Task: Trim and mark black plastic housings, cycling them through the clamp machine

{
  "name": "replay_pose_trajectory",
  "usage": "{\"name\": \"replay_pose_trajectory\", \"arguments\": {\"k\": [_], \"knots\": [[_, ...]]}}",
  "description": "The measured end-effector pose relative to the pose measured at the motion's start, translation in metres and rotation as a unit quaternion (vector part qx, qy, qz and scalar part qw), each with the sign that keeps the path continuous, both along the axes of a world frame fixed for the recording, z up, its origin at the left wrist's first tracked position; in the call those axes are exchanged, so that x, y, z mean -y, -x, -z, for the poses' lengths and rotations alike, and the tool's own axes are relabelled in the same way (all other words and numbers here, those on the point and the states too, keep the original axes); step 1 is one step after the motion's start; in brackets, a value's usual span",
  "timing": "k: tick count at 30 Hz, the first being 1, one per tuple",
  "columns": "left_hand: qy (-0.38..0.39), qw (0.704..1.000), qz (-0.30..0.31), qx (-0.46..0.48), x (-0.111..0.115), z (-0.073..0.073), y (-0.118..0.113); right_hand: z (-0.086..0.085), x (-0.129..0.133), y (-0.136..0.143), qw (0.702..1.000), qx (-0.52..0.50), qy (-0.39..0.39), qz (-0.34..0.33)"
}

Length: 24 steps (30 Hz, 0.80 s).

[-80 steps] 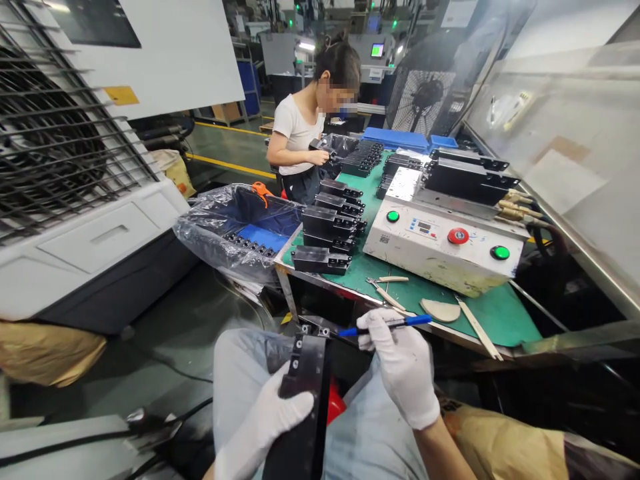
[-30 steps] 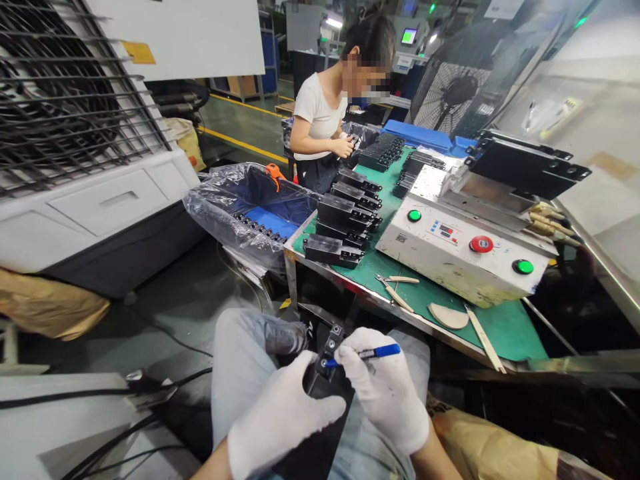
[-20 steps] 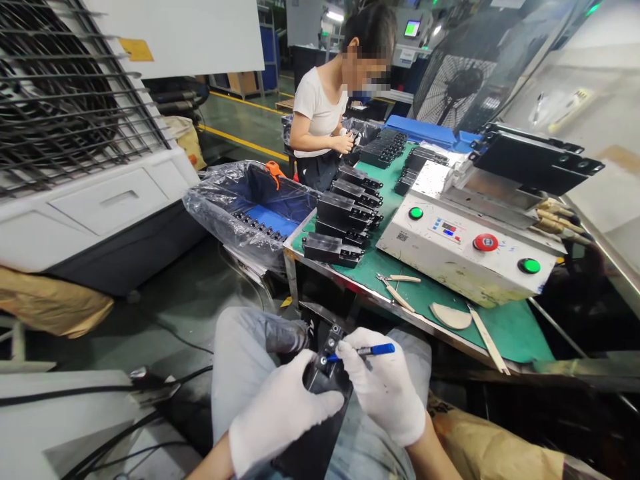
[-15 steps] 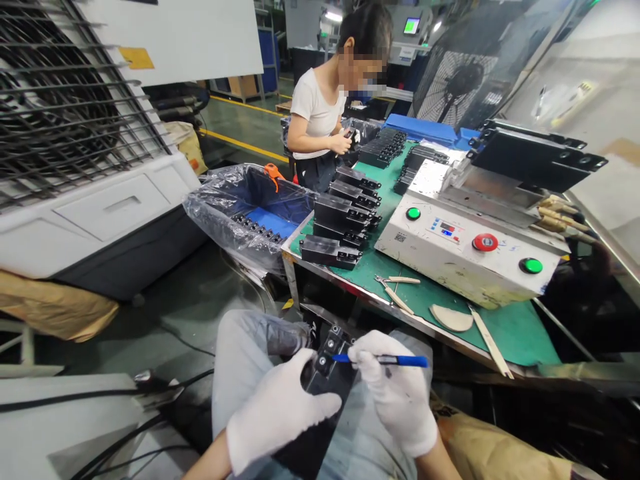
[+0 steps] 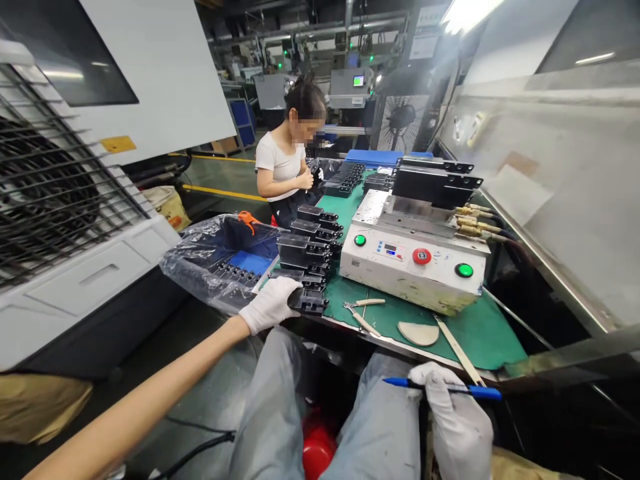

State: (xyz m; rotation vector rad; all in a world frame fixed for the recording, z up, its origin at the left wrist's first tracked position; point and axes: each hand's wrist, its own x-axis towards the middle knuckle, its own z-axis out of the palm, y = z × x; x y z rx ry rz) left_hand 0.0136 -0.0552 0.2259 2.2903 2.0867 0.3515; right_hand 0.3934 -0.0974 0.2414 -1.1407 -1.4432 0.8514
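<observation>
- At 9 o'clock stands a white cooler [image 5: 75,267] with a black wire grille; just right of it, a bin lined with clear plastic [image 5: 220,260] holds a row of black parts, an orange tool on its far rim.
- The left hand [image 5: 270,303], in a white glove with the arm stretched out toward 11 o'clock, closes over the nearest black part [image 5: 307,300] — the front piece of a stack at the near left corner of the green mat [image 5: 480,333].
- At 12 o'clock a person in a white top [image 5: 283,163] handles another black piece.
- The white control box [image 5: 413,263] carries 2 green buttons and 1 red one; tweezers [image 5: 363,313] lie just before it.
- At 5 o'clock the right hand [image 5: 457,423], gloved, grips a blue pen [image 5: 443,388] over the lap — tip pointing left.
</observation>
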Motion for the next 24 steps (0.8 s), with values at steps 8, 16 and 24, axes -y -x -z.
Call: {"name": "replay_pose_trajectory", "arguments": {"k": [8, 16, 24], "knots": [[-0.039, 0.998, -0.006, -0.040, -0.012, 0.011, 0.025, 0.007, -0.007, -0.007, 0.999, 0.006, 0.036, 0.033], [0.009, 0.997, 0.053, -0.053, -0.030, -0.004, 0.042, 0.028, -0.006, -0.008, 0.997, 0.001, 0.077, 0.014], [0.040, 0.996, 0.037, -0.071, -0.019, -0.012, 0.026, 0.027, -0.010, 0.013, 0.996, -0.024, 0.091, -0.007]]}}
